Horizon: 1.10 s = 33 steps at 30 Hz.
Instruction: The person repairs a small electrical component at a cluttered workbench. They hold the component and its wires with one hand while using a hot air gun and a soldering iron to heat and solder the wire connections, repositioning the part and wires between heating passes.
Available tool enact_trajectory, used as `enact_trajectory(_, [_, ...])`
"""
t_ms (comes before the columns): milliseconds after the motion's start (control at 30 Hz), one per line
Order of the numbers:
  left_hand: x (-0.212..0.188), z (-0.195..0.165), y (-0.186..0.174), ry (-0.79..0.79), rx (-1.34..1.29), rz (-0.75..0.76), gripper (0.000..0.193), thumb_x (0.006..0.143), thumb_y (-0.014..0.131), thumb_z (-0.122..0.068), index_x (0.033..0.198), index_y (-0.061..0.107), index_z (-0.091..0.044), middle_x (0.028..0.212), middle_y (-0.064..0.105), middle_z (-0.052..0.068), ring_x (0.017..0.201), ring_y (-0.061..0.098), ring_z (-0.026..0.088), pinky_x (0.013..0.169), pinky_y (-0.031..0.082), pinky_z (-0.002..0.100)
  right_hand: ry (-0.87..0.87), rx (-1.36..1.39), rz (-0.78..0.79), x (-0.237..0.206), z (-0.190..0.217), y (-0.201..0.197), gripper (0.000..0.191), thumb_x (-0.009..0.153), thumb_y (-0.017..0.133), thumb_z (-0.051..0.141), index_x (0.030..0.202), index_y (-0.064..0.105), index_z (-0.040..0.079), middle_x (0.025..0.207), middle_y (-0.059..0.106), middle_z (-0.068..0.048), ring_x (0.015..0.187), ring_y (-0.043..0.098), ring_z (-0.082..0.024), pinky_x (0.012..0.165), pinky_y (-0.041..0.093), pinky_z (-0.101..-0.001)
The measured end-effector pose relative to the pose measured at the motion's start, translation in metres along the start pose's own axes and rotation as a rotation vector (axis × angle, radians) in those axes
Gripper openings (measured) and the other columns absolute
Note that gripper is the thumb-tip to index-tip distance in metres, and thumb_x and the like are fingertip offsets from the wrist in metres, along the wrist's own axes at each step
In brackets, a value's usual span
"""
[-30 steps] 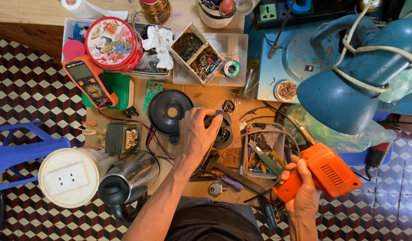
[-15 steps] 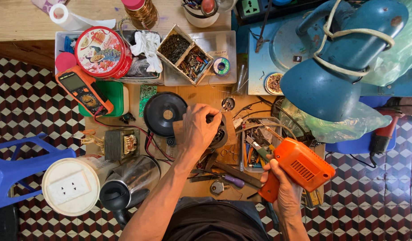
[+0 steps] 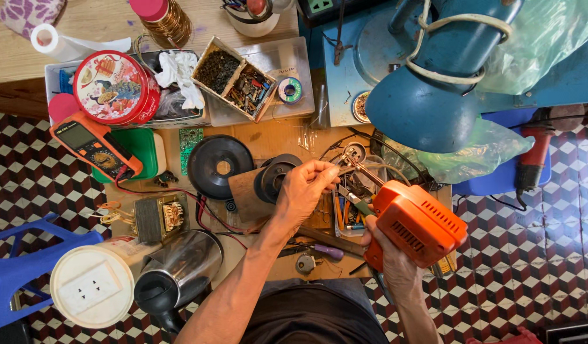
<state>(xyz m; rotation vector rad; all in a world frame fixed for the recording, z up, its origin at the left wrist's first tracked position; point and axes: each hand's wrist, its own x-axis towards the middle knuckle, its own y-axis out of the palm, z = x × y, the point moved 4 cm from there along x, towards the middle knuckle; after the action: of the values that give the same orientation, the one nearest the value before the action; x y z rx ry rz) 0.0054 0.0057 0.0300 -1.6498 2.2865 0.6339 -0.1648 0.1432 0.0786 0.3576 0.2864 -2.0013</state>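
My right hand (image 3: pixel 388 258) grips an orange soldering gun (image 3: pixel 416 224) by its handle. The gun's thin metal tip (image 3: pixel 352 164) points up and left, close to a small round metal part (image 3: pixel 354 153). My left hand (image 3: pixel 304 189) hovers over a dark round part (image 3: pixel 270 180) on the brown work board (image 3: pixel 271 140). Its thumb and fingers are pinched on a thin wire (image 3: pixel 337 170) that runs toward the gun's tip. The two hands are a few centimetres apart.
A black disc (image 3: pixel 220 167), transformer (image 3: pixel 157 216), orange multimeter (image 3: pixel 93 146), steel kettle (image 3: pixel 179 274) and white socket reel (image 3: pixel 93 286) lie left. Red tin (image 3: pixel 115 86) and parts box (image 3: pixel 239 76) sit behind. A blue lamp (image 3: pixel 434 95) overhangs right; a blue stool (image 3: pixel 13 267) stands far left.
My right hand has brought the soldering gun up and left until its tip is by my left fingertips. My left hand lifted off the dark round part and pinched a thin wire.
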Motion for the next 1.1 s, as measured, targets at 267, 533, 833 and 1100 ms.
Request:
enact_trajectory(267, [-0.004, 0.0, 0.005, -0.04, -0.006, 0.033, 0.033, 0.099, 0.065, -0.029, 0.11, 0.072, 0.001, 0.094, 0.075, 0.008, 0.084, 0.069, 0.013, 0.079, 0.057, 0.027, -0.151, -0.08, 0.033, 0.003, 0.002, -0.005, 0.025, 0.091, 0.071, 0.009, 0.116, 0.069, 0.004, 0.077, 0.072, -0.005, 0.069, 0.071, -0.012, 0.062, 0.062, -0.0256])
enact_trajectory(533, [-0.005, 0.002, 0.002, 0.001, -0.043, 0.039, 0.031, 0.099, 0.066, -0.028, 0.111, 0.071, 0.001, 0.095, 0.075, 0.008, 0.086, 0.07, 0.013, 0.081, 0.058, 0.028, -0.064, -0.104, 0.013, -0.001, 0.001, -0.004, 0.014, 0.091, 0.073, 0.009, 0.104, 0.072, 0.003, 0.073, 0.07, -0.004, 0.065, 0.069, -0.012, 0.061, 0.061, -0.0266])
enact_trajectory(833, [-0.004, 0.003, 0.003, 0.011, -0.067, 0.041, 0.032, 0.099, 0.067, -0.028, 0.111, 0.072, 0.001, 0.095, 0.075, 0.009, 0.085, 0.069, 0.013, 0.08, 0.058, 0.028, -0.065, -0.078, 0.028, -0.001, 0.003, 0.001, 0.012, 0.091, 0.074, 0.01, 0.1, 0.073, 0.003, 0.073, 0.07, -0.004, 0.066, 0.069, -0.013, 0.062, 0.06, -0.0267])
enact_trajectory(1100, [-0.005, 0.0, 0.003, 0.018, -0.059, 0.045, 0.031, 0.099, 0.066, -0.028, 0.11, 0.072, 0.001, 0.095, 0.075, 0.008, 0.087, 0.069, 0.012, 0.081, 0.058, 0.027, -0.19, -0.194, 0.068, 0.002, -0.012, -0.003, 0.013, 0.092, 0.071, 0.011, 0.105, 0.073, 0.007, 0.077, 0.073, -0.003, 0.071, 0.072, -0.011, 0.065, 0.065, -0.0258])
